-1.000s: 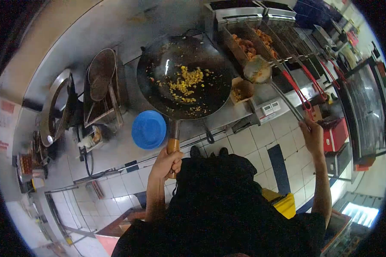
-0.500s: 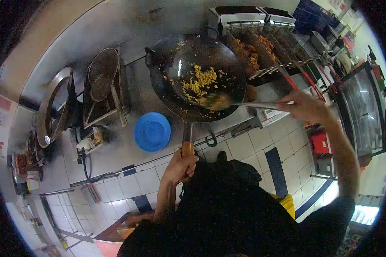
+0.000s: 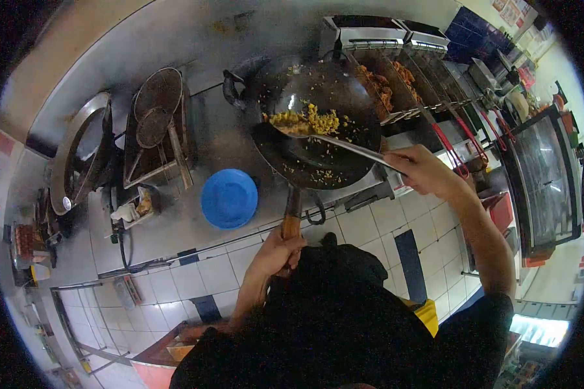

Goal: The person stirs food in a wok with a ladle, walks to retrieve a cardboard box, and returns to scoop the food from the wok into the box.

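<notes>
Stirring wok, no legible writing.

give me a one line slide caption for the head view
Left hand grips the wok handle while the right hand works a ladle through yellow fried food, fryer baskets alongside.

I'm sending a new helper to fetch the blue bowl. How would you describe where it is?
Start at the big black wok on the steel counter. The blue bowl sits on the counter beside its handle, toward the strainer. It is the only bright blue round thing among dark metal.
</notes>
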The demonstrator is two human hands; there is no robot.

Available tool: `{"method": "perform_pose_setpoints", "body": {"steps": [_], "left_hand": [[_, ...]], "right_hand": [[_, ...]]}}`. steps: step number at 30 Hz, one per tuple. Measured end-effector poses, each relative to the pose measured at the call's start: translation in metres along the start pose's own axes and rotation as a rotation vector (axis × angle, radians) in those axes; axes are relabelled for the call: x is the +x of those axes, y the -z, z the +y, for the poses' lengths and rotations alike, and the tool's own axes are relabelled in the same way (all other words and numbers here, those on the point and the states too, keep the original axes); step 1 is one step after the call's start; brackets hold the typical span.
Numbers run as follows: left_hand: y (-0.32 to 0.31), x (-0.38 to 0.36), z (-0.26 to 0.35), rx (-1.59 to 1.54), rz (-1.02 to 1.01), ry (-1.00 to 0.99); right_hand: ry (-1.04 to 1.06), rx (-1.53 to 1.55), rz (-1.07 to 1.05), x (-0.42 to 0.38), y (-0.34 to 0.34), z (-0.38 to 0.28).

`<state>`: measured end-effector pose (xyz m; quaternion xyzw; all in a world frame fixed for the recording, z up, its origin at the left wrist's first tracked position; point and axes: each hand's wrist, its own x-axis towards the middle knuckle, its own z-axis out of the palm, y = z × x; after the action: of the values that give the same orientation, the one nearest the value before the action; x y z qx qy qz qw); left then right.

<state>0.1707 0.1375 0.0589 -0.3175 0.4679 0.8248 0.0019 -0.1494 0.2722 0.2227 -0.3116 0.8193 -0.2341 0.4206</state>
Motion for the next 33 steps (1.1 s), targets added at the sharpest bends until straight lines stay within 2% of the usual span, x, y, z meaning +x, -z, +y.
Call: {"method": "perform_pose_setpoints", "body": {"steps": [1,5,7,11,14,17,20,21,24,26,28,29,31,32,33], "left_hand": [[0.001,0.001,0.004,0.037,-0.004,0.012],[-0.007,-0.003,0.013,0.138,-0.004,0.013],[-0.004,-0.007,0.022,0.129,0.048,0.079],[0.006,-0.011,0.022,0.076,-0.014,0.043],[0.002,-0.014,0.025,0.094,0.008,0.096],[-0.001,-0.016,0.027,0.079,-0.026,0.067],[0.0,-0.015,0.021,0.068,0.005,0.058],[0.001,-0.014,0.019,0.077,0.008,0.067],[0.006,-0.015,0.024,0.086,-0.011,0.078],[0.01,-0.02,0.029,0.085,-0.029,0.072],[0.013,-0.028,0.031,0.099,0.004,0.095],[0.017,-0.032,0.034,0.101,0.005,0.096],[0.027,-0.039,0.037,0.092,-0.024,0.175],[0.028,-0.042,0.039,0.092,-0.023,0.179],[0.029,-0.045,0.041,0.058,-0.028,0.175]], "right_hand": [[0.304,-0.119,0.098,0.012,-0.001,0.035],[0.322,-0.214,0.209,-0.002,-0.012,0.022],[0.319,-0.196,0.28,0.004,-0.026,0.02],[0.215,-0.265,0.258,-0.016,-0.002,0.035],[0.258,-0.321,0.329,-0.021,0.018,0.036],[0.423,-0.373,0.519,0.005,0.008,0.045],[0.281,-0.38,0.447,0.003,-0.008,0.055],[0.321,-0.399,0.434,-0.001,-0.004,0.062],[0.342,-0.362,0.38,-0.013,0.033,0.078],[0.148,-0.482,0.426,-0.033,0.065,0.061],[0.137,-0.527,0.456,-0.045,0.098,0.047],[0.137,-0.525,0.455,-0.037,0.115,0.057],[0.339,-0.68,0.454,-0.019,0.148,0.078],[0.337,-0.678,0.451,-0.012,0.15,0.072],[0.345,-0.675,0.347,-0.006,0.15,0.063]]}}
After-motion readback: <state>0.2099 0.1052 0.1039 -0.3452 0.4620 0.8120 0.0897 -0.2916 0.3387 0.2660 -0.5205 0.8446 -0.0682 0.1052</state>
